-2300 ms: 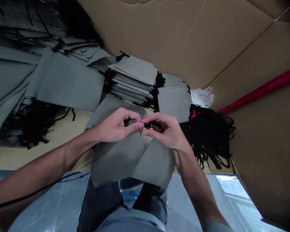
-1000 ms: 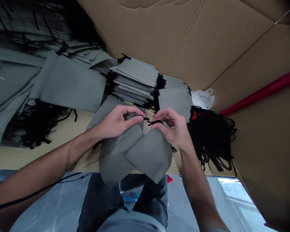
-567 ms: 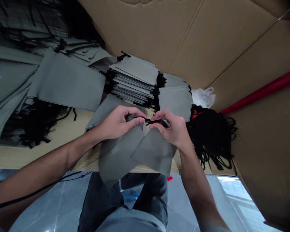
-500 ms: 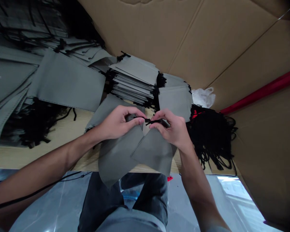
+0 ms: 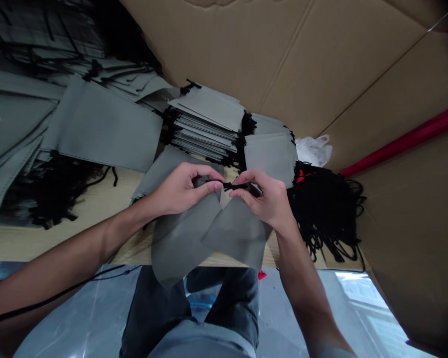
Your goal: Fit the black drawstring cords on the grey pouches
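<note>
In the head view, my left hand and my right hand meet over the table edge, fingertips almost touching. Each pinches a black cord between thumb and index finger. Between them the cord is bunched into a small dark clump, with short ends sticking out; whether it is knotted I cannot tell. Below the hands hangs a grey fabric drawstring bag, creased down the middle, its lower part draped past the table's front edge. My fingers cover much of its upper edge.
Stacked grey bags with black cord ends stand behind my hands, beside a smaller stack. More bags pile up at left. A heap of black cords, a white plastic bag and cardboard walls lie around the table.
The cord between my fingertips has drawn into a tighter clump; its loose ends lay more spread out before. Both hands have hardly moved.
</note>
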`<state>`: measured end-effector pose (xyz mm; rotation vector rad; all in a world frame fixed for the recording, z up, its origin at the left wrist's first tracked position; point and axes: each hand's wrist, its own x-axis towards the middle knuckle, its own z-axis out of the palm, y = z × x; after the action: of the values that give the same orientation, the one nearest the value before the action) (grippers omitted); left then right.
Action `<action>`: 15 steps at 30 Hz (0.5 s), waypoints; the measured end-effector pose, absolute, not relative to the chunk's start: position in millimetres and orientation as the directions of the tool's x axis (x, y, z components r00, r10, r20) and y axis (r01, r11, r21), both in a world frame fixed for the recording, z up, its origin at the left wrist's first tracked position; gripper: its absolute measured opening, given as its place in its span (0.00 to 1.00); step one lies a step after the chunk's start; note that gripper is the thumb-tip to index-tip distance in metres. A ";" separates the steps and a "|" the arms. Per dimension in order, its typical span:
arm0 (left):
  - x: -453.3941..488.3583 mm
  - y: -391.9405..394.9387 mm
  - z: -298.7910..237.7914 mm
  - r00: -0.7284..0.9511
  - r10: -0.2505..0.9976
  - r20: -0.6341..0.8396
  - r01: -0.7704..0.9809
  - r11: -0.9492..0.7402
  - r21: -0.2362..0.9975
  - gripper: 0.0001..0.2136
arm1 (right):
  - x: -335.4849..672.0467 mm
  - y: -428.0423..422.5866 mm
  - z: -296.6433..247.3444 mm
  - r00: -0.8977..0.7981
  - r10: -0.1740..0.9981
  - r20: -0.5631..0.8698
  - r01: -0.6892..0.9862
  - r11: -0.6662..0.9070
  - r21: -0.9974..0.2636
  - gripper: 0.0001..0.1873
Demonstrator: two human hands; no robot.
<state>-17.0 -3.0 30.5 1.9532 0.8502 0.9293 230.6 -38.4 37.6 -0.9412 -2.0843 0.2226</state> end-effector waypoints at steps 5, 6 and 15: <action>-17.7 -2.5 30.2 0.507 0.813 0.287 0.214 -0.441 0.871 0.15 | 230.6 -39.7 39.5 -0.382 0.698 0.606 0.546 0.700 -0.461 0.07; -17.6 -2.5 30.2 0.510 0.810 0.289 0.206 -0.441 0.874 0.15 | 230.0 -40.1 40.5 -0.389 0.697 0.602 0.539 0.702 -0.465 0.08; -13.8 -6.7 28.9 0.554 0.766 0.326 -0.058 -0.355 0.933 0.20 | 217.1 -35.2 33.9 -0.512 0.644 0.568 0.420 0.765 -0.488 0.08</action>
<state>-13.8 -6.7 28.9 1.7273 0.5937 0.9693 217.1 -35.2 33.9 -0.7915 -2.1851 0.3716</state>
